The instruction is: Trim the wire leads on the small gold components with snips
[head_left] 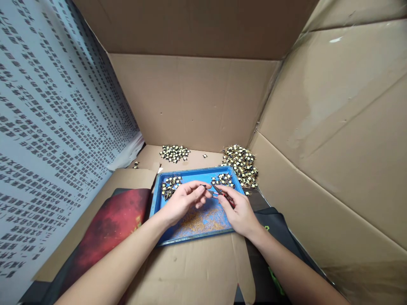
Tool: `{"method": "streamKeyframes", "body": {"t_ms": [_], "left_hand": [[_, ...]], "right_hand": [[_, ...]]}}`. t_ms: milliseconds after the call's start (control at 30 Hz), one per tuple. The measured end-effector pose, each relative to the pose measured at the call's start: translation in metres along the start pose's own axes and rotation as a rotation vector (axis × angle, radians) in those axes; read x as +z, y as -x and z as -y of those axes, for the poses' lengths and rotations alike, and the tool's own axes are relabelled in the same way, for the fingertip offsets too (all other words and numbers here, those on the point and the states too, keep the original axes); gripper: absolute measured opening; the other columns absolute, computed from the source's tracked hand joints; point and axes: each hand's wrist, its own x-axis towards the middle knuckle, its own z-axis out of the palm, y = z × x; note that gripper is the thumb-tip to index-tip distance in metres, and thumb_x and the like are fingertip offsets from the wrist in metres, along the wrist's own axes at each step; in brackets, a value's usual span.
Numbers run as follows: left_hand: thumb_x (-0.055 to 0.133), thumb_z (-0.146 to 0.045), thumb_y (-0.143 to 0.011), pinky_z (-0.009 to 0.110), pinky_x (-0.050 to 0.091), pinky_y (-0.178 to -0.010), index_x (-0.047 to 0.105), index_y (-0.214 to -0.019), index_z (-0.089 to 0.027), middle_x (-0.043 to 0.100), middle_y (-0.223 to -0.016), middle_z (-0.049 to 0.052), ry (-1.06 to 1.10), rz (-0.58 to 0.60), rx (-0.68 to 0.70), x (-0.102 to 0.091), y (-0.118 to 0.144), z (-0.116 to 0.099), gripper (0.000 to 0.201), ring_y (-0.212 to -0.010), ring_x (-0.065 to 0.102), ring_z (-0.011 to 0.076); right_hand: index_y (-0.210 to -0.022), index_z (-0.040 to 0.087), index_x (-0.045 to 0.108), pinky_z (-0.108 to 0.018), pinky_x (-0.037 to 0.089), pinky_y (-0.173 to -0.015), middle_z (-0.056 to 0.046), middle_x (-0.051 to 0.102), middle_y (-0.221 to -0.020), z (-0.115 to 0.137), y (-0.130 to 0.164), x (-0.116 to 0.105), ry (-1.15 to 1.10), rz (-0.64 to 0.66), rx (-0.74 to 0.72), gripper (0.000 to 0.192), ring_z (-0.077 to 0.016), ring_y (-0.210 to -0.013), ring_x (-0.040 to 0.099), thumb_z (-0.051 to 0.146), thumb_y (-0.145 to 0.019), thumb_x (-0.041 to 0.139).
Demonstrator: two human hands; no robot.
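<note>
A blue tray (193, 174) lies on cardboard in front of me. My left hand (182, 200) hovers over its middle, pinching a small dark component (204, 186) at the fingertips. My right hand (237, 209) grips a red-handled cutter (219, 191) whose tip meets that component. Two small heaps of black-and-gold components sit in the tray: one at the back left (171, 185), one at the back right (223, 179). Fine golden wire clippings (200, 220) cover the tray's near half.
Two larger piles of components lie on the cardboard floor behind the tray, at the back middle (174, 153) and back right (241, 164). Cardboard walls enclose the back and right; a printed sheet (47, 135) lines the left. A red mat (108, 228) lies at the left.
</note>
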Motion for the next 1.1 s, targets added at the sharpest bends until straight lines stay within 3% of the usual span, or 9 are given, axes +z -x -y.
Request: {"method": "streamKeyframes", "body": {"t_ms": [267, 533, 700, 1100], "left_hand": [[0.077, -0.045, -0.090, 0.023, 0.039, -0.058, 0.068, -0.116, -0.014, 0.071, -0.085, 0.006, 0.035, 0.018, -0.042, -0.0015, -0.0013, 0.0006, 0.042, -0.063, 0.056, 0.0100], [0.075, -0.043, -0.092, 0.022, 0.040, -0.058, 0.058, -0.106, -0.017, 0.074, -0.088, 0.006, 0.048, 0.008, -0.023, -0.0024, -0.0016, 0.0026, 0.033, -0.068, 0.064, 0.0120], [0.075, -0.042, -0.092, 0.022, 0.040, -0.059, 0.061, -0.110, -0.016, 0.072, -0.090, 0.006, 0.019, 0.005, -0.017, -0.0019, -0.0008, 0.0017, 0.035, -0.068, 0.061, 0.0104], [0.073, -0.039, -0.094, 0.022, 0.034, -0.059, 0.055, -0.101, -0.018, 0.065, -0.073, -0.001, -0.020, 0.076, 0.103, -0.0018, 0.0023, 0.0029, 0.029, -0.061, 0.050, 0.0087]], "right_hand": [[-0.129, 0.024, 0.068, -0.037, 0.059, -0.086, -0.009, 0.076, -0.114, -0.0009, 0.0004, -0.0001, -0.034, -0.001, -0.002, 0.031, -0.0237, -0.092, 0.073, 0.034, -0.102, 0.055], [-0.129, 0.024, 0.068, -0.038, 0.059, -0.089, -0.009, 0.076, -0.115, 0.0016, 0.0002, -0.0003, -0.030, 0.011, -0.007, 0.031, -0.0241, -0.094, 0.073, 0.033, -0.103, 0.055], [-0.129, 0.024, 0.068, -0.039, 0.059, -0.090, -0.009, 0.076, -0.116, 0.0012, 0.0005, -0.0006, -0.029, 0.008, -0.001, 0.031, -0.0244, -0.097, 0.073, 0.033, -0.103, 0.055], [-0.128, 0.023, 0.069, -0.039, 0.057, -0.100, -0.009, 0.075, -0.123, 0.0053, 0.0009, 0.0025, -0.027, -0.014, -0.050, 0.030, -0.0245, -0.109, 0.073, 0.030, -0.102, 0.057]]}}
